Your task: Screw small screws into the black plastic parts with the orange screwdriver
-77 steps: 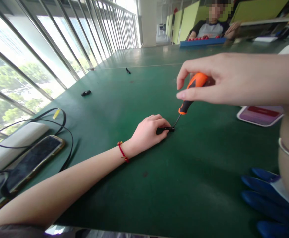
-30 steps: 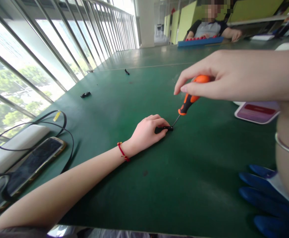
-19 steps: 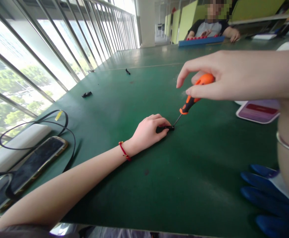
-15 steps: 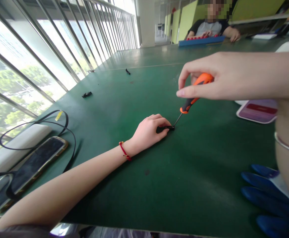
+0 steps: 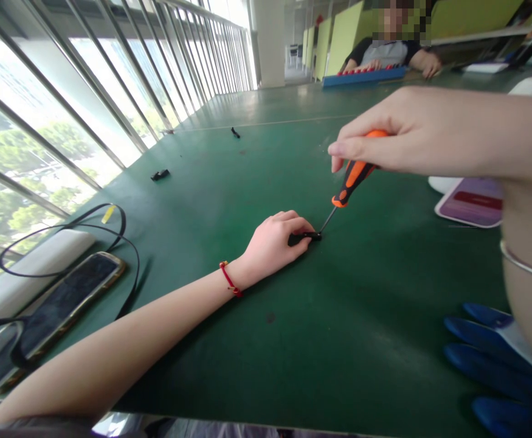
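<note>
1. Black and slim, a small part [image 5: 312,236] lies low at the tabletop, pinched between the thumb and fingers of the left hand [image 5: 268,246], its outer end poking free.
2. Orange-and-black screwdriver [image 5: 355,176] slants down to that end, its handle wrapped by the curled right hand [image 5: 397,131].
3. Green tabletop [image 5: 384,292], faintly glossy, carries a dark spot [image 5: 270,317] near the left wrist and a pale line across its far stretch.
4. At its left side sit a phone [image 5: 72,295] and looped cable; at right, a blue-fingered glove [image 5: 489,359].
5. Metal railing [image 5: 127,71] runs along the left, trees beyond; another person [image 5: 386,55] sits across, before yellow-green partitions [image 5: 345,42].
</note>
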Available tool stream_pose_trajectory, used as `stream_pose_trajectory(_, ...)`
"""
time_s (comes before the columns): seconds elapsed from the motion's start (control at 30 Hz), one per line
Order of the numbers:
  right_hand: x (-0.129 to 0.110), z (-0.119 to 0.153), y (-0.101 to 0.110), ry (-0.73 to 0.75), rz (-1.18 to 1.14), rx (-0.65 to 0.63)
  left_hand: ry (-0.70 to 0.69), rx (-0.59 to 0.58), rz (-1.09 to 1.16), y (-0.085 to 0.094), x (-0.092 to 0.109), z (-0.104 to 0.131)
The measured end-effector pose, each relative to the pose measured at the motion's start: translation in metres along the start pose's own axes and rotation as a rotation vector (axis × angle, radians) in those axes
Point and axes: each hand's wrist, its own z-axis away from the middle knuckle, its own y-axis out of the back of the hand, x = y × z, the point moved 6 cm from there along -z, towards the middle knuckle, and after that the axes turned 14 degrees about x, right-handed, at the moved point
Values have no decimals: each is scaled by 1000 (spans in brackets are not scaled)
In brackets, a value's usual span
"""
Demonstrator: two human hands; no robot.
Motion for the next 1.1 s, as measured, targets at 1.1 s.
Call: stream_pose_trajectory(1.1,-22,-6,-2,38,72,-28,180,-23,162,5,-21,-4)
